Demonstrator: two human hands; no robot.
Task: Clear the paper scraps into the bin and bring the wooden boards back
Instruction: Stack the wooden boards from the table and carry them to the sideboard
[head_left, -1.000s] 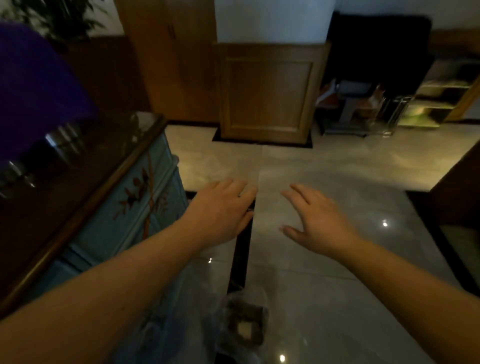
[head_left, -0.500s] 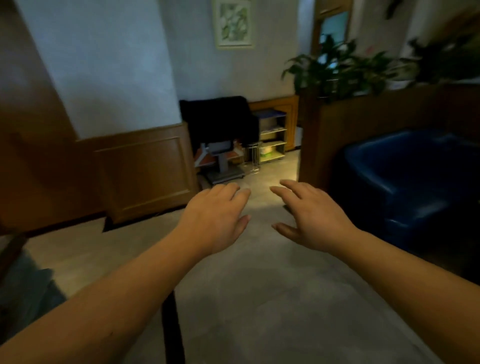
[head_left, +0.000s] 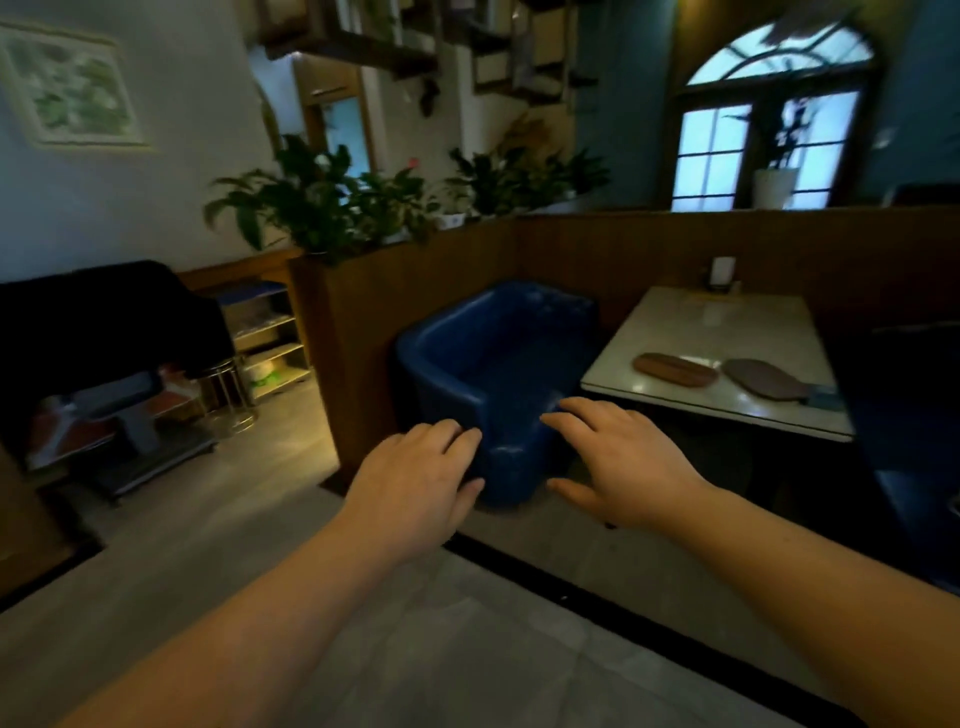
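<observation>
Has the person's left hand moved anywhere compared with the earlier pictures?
Cannot tell: the camera swung, so nothing fixed compares. The left hand stays open, level beside the right hand.

A pale, glossy bench (head_left: 691, 332) stood at the right, set against a wooden partition. Two wooden boards lay flat on it near its front edge, just beside each other: a lighter brown board (head_left: 675, 369) to the left and a darker board (head_left: 763, 383) to the right, its handle pointing toward the bench's right edge. At the far end of the bench a small upright stand (head_left: 722, 274) sat by the partition. Both boards were apart from that stand.
</observation>
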